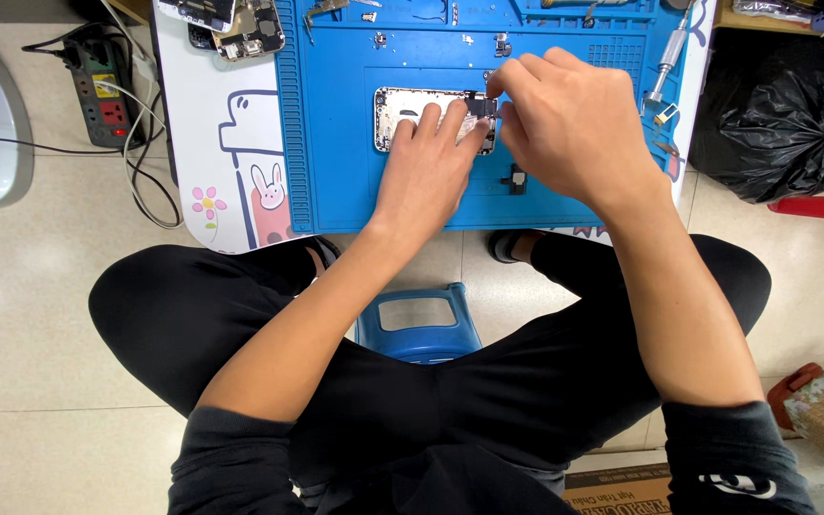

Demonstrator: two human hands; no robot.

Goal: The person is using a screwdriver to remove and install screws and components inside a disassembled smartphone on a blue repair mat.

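Note:
An opened phone housing (395,107) lies on a blue repair mat (336,162) on a low table. My left hand (426,167) rests flat on the housing, fingers spread and pressing it down. My right hand (569,124) hovers over the housing's right end, thumb and forefinger pinched on a small dark part (482,103) there. Much of the housing is hidden under both hands.
A small black component (517,178) lies on the mat near my right wrist. Screwdrivers (668,67) and tiny parts sit along the mat's top and right. Other phone boards (250,33) lie top left. A power strip (102,91) is on the floor left, a black bag (779,114) right.

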